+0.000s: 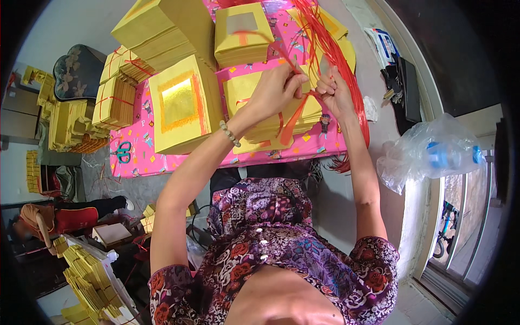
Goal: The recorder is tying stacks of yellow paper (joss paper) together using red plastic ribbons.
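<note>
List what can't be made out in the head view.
Head view:
1. Blurred, translucent red ribbon between the left hand and right hand: curled fingers and blur hide whether it is knotted.
2. Low, flat yellow paper stack: the left hand and forearm cover part of its top.
3. Tall yellow paper stack: cut off by the upper edge.
4. Crinkled clear plastic bag: glare and folds obscure its blue-and-clear contents.

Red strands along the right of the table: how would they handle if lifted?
The red strands are probably floppy, since they bend and trail past the pink tablecloth. Each looks thin, so likely light. Pulling one may drag others, as they lie loosely bunched together.
</note>
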The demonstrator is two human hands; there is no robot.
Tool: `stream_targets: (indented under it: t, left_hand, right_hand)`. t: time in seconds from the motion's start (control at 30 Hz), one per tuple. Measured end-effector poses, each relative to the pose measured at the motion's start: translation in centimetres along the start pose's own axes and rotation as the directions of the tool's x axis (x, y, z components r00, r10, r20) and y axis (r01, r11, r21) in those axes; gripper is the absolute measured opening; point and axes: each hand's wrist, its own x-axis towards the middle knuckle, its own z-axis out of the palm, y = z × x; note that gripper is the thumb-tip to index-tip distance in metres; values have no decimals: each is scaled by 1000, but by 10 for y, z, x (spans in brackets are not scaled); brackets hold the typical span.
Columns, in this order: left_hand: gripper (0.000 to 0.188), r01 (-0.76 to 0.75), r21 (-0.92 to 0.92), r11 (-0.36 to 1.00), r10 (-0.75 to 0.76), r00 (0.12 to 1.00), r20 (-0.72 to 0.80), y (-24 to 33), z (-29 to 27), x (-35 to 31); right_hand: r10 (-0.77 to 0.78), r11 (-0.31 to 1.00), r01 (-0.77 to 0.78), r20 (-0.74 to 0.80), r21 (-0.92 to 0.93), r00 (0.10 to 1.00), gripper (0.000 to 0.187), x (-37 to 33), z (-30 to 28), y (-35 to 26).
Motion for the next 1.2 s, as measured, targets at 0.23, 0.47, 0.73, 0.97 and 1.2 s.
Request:
stream_targets:
  t: [0.23,0.47,0.73,0.97,1.2]
  left_hand:
    - [23,46,84,995,-49,998,38,10,0,4]
    - [23,29,151,988,-37,998,50,12,4,12]
    - [18,-78,371,925,34,992,124,2,10,28]
    - [21,-189,372,909,59,941,334,-2,4,30]
    - [24,-1,255,967,-77,952,295,7,1,28]
  right_hand:
    - [14,996,-11,35,-90,999,31,-3,-1,-4]
    - [-216,855,239,103,-461,971,28,-27,54,-37]
    - [-256,-314,503,582,-805,771,15,-35,117,-49]
    - [-268,-113,480,492,-870,829,16,-6,108,-45]
    - [-338,168,461,389,-871,857,21,-2,88,-40]
